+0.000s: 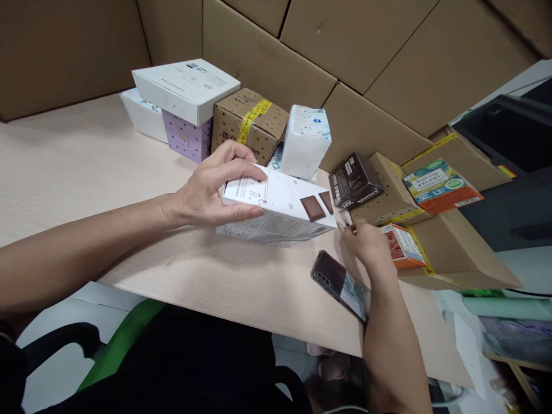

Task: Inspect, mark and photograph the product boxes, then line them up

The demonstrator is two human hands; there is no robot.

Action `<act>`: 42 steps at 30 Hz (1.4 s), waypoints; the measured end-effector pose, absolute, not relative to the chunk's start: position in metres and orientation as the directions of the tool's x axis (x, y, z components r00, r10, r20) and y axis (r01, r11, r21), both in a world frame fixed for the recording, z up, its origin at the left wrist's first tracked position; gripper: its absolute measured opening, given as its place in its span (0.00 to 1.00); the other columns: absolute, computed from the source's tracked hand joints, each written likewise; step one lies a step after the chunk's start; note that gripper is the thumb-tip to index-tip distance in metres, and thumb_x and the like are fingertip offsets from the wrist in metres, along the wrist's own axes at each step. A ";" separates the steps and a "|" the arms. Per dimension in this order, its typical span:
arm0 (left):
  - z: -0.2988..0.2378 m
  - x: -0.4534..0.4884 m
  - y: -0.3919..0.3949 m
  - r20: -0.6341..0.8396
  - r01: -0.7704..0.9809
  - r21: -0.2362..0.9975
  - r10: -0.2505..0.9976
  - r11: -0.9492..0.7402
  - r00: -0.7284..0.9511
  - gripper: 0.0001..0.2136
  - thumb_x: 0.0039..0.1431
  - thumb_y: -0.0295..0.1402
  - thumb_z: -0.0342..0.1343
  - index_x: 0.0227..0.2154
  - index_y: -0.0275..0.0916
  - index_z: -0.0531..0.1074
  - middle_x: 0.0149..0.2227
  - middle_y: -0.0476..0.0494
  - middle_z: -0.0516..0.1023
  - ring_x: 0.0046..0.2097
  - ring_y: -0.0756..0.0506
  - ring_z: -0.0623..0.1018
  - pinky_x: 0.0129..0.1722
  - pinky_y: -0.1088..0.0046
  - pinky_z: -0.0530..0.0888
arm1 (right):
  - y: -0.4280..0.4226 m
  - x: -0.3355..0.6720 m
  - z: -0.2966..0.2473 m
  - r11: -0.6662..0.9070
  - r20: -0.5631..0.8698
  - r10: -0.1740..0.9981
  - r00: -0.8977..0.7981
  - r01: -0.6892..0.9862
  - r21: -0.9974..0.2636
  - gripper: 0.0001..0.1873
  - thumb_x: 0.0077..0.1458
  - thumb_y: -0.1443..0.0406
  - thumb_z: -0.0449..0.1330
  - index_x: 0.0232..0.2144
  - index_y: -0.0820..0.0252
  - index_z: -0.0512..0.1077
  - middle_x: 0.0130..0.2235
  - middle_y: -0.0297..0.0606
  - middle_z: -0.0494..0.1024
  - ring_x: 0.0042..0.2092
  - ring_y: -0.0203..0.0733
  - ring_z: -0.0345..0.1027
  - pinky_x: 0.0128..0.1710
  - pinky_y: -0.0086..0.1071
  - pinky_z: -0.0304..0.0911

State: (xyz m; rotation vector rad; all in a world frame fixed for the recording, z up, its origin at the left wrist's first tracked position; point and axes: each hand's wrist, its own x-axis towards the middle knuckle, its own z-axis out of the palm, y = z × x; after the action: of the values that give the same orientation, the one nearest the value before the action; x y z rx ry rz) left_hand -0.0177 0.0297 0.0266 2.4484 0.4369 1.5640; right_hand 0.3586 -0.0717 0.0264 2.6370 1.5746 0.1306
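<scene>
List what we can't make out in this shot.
Head view: right hand, grip mostly hidden by the back of the hand; can't tell what it holds, if anything.
Head view: fine print on the white carton, too small and blurred.
Head view: one end of the phone, covered by the right forearm.
Head view: top of the purple box, hidden under the flat white box.
</scene>
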 end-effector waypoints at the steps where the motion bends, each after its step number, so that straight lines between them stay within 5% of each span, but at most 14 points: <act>1: 0.026 -0.017 0.029 0.857 0.125 0.314 0.338 -0.941 0.390 0.26 0.55 0.59 0.65 0.45 0.43 0.79 0.45 0.39 0.77 0.47 0.40 0.77 0.47 0.59 0.79 | -0.074 0.355 0.032 -0.479 0.134 0.868 0.478 0.877 -0.026 0.12 0.61 0.60 0.56 0.39 0.63 0.75 0.35 0.54 0.82 0.41 0.56 0.79 0.41 0.43 0.69; 4: 0.026 -0.017 0.027 0.866 0.105 0.305 0.321 -0.947 0.382 0.25 0.54 0.57 0.66 0.45 0.43 0.79 0.44 0.39 0.76 0.47 0.40 0.76 0.46 0.60 0.79 | -0.081 0.338 0.051 -0.202 0.387 0.740 0.550 0.731 -0.652 0.06 0.55 0.59 0.57 0.34 0.53 0.65 0.24 0.33 0.75 0.27 0.45 0.72 0.29 0.36 0.67; 7: 0.025 -0.017 0.025 0.842 0.133 0.334 0.359 -0.933 0.404 0.25 0.55 0.57 0.66 0.45 0.42 0.79 0.44 0.39 0.75 0.48 0.40 0.76 0.47 0.59 0.79 | -0.088 0.309 0.070 0.247 0.408 0.730 0.549 0.345 -0.906 0.06 0.53 0.58 0.55 0.32 0.49 0.61 0.20 0.25 0.69 0.21 0.41 0.66 0.22 0.32 0.64; 10: 0.024 -0.017 0.024 0.841 0.132 0.328 0.353 -0.936 0.410 0.25 0.55 0.56 0.66 0.47 0.44 0.79 0.49 0.38 0.74 0.51 0.39 0.76 0.51 0.58 0.78 | -0.089 0.276 0.086 0.394 0.438 0.789 0.432 0.191 -0.899 0.06 0.55 0.58 0.56 0.33 0.51 0.69 0.22 0.29 0.72 0.22 0.39 0.68 0.22 0.33 0.66; 16: 0.028 -0.018 0.024 0.834 0.072 0.275 0.275 -0.959 0.478 0.15 0.62 0.48 0.64 0.47 0.48 0.79 0.52 0.40 0.79 0.51 0.40 0.79 0.53 0.59 0.77 | -0.073 0.236 0.091 0.392 0.479 0.846 0.236 0.334 -0.857 0.12 0.62 0.52 0.62 0.35 0.53 0.72 0.26 0.29 0.75 0.21 0.31 0.65 0.18 0.26 0.58; 20: 0.030 -0.019 0.022 0.808 0.102 0.310 0.319 -0.945 0.496 0.16 0.61 0.50 0.64 0.45 0.47 0.81 0.51 0.40 0.81 0.50 0.40 0.79 0.52 0.60 0.77 | -0.064 0.230 0.082 0.400 0.516 0.827 0.222 0.411 -0.819 0.15 0.63 0.51 0.64 0.33 0.54 0.73 0.23 0.27 0.70 0.20 0.29 0.59 0.18 0.25 0.55; 27: 0.029 -0.018 0.023 0.827 0.075 0.292 0.291 -0.954 0.482 0.16 0.61 0.49 0.65 0.45 0.46 0.81 0.51 0.39 0.81 0.50 0.41 0.80 0.52 0.61 0.77 | -0.064 0.229 0.081 0.379 0.547 0.816 0.187 0.540 -0.751 0.16 0.63 0.52 0.63 0.31 0.57 0.74 0.27 0.31 0.72 0.29 0.34 0.68 0.27 0.28 0.64; 42: 0.031 -0.018 0.023 0.798 0.089 0.337 0.335 -0.937 0.501 0.17 0.60 0.50 0.65 0.44 0.45 0.81 0.51 0.39 0.81 0.50 0.41 0.79 0.51 0.60 0.77 | -0.064 0.230 0.083 0.366 0.557 0.822 0.120 0.638 -0.677 0.16 0.65 0.54 0.59 0.29 0.56 0.72 0.30 0.33 0.73 0.30 0.36 0.67 0.26 0.28 0.61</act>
State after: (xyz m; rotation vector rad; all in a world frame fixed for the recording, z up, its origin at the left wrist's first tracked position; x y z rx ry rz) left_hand -0.0183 0.0226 0.0312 2.4943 0.3602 1.4093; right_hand 0.2304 -0.0644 0.0832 2.6916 3.1829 -0.4427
